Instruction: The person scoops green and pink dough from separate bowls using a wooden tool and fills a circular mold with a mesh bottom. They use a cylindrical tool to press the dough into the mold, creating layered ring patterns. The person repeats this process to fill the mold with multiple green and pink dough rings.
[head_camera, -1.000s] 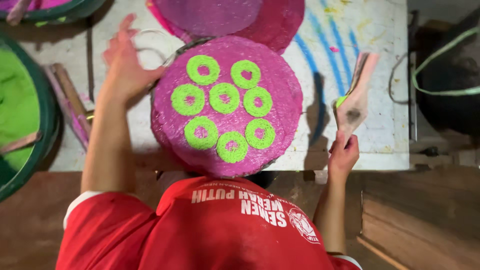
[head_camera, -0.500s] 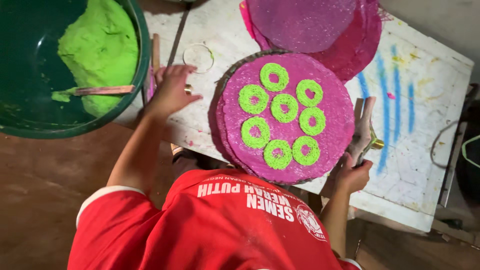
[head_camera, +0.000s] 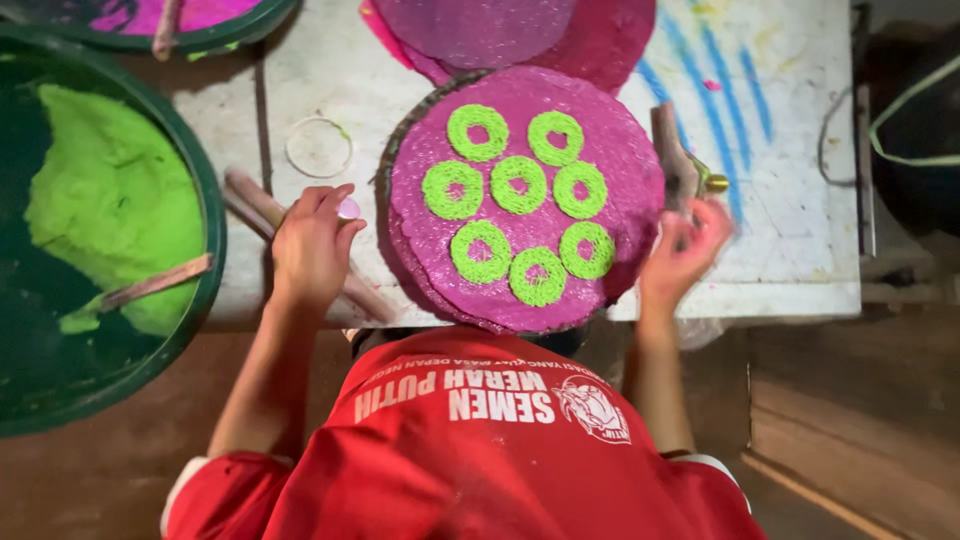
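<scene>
Green basin (head_camera: 205, 200), lime paste (head_camera: 110, 200), stick (head_camera: 150, 285)

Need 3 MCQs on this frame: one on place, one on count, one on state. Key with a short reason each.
1. Where is the green basin of bright green paste?
A. Left of the pink disc
B. Right of the pink disc
C. On top of the pink disc

2. How many green rings lie on the pink disc?
A. Four
B. Seven
C. Ten

3. What is the left hand doing?
A. Resting on the table by a wooden stick, beside the disc
B. Dipped in the basin
C. Lifting the disc off the table

Key:
1 A, the basin fills the picture's left side.
2 B, two, three and two rings in rows.
3 A, it lies at the disc's left edge, over the stick.
</scene>
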